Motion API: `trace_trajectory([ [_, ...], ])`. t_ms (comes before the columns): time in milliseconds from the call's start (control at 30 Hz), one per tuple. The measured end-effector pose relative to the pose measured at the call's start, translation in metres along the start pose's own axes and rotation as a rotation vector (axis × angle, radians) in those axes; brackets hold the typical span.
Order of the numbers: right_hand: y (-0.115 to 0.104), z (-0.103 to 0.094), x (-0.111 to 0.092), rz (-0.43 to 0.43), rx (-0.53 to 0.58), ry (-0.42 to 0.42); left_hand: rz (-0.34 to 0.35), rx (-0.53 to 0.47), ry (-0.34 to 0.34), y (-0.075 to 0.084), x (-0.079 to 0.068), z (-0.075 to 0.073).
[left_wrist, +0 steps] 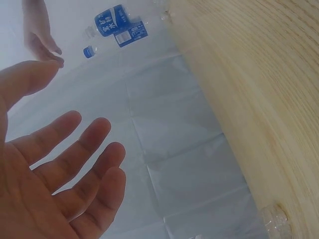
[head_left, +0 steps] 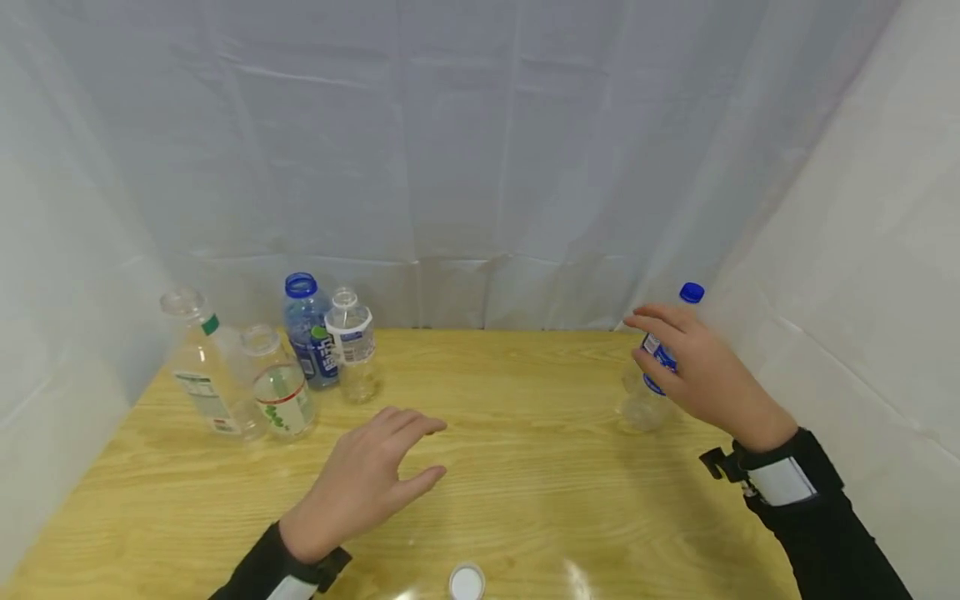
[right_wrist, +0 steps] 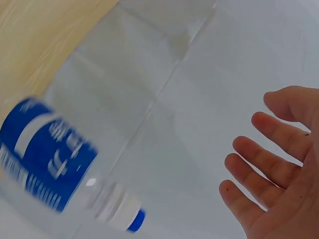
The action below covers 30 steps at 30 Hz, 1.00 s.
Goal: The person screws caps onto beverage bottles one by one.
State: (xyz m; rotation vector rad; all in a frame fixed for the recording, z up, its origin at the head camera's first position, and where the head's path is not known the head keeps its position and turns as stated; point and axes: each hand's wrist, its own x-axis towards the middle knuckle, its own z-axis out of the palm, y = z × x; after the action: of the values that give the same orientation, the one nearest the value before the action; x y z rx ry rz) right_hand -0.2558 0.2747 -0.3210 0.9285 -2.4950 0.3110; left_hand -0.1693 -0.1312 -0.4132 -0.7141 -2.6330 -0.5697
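Note:
My right hand (head_left: 705, 375) is raised with its fingers spread, holding nothing. In the head view it overlaps blue-labelled clear plastic bottles on the right, hiding part of them. A blue cap (head_left: 692, 292) shows above that hand. In the right wrist view, a blue-labelled bottle (right_wrist: 50, 149) stands apart from the fingertips, and a blue cap (right_wrist: 136, 220) shows at its top end. The left wrist view shows two blue labels close together there, one on a bottle (left_wrist: 112, 21). My left hand (head_left: 360, 479) hovers over the front of the table, fingers loosely extended, holding nothing.
Several uncapped bottles stand at the left: a tall clear bottle (head_left: 206, 375), a green-patterned label bottle (head_left: 283, 396), a blue bottle (head_left: 309, 333) and a small clear bottle (head_left: 352, 342). A white cap (head_left: 467, 582) lies at the table's front. Pale sheeting (head_left: 465, 167) surrounds the table.

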Motion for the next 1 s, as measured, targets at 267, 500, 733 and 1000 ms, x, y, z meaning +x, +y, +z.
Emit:
trace_trajectory([
  [267,-0.041,0.015,-0.002,-0.066,0.086,-0.074,0.001,0.006,-0.003,0.000,0.000,-0.001],
  [500,-0.070,0.032,-0.008,-0.122,0.140,-0.143,-0.005,0.011,-0.007,0.000,0.000,-0.002],
  [733,-0.092,0.051,-0.018,-0.126,0.177,-0.236,-0.017,0.017,0.000,0.000,-0.001,-0.001],
  [1000,-0.101,0.071,-0.027,-0.088,0.240,-0.341,-0.040,-0.019,0.146,-0.004,0.003,-0.003],
])
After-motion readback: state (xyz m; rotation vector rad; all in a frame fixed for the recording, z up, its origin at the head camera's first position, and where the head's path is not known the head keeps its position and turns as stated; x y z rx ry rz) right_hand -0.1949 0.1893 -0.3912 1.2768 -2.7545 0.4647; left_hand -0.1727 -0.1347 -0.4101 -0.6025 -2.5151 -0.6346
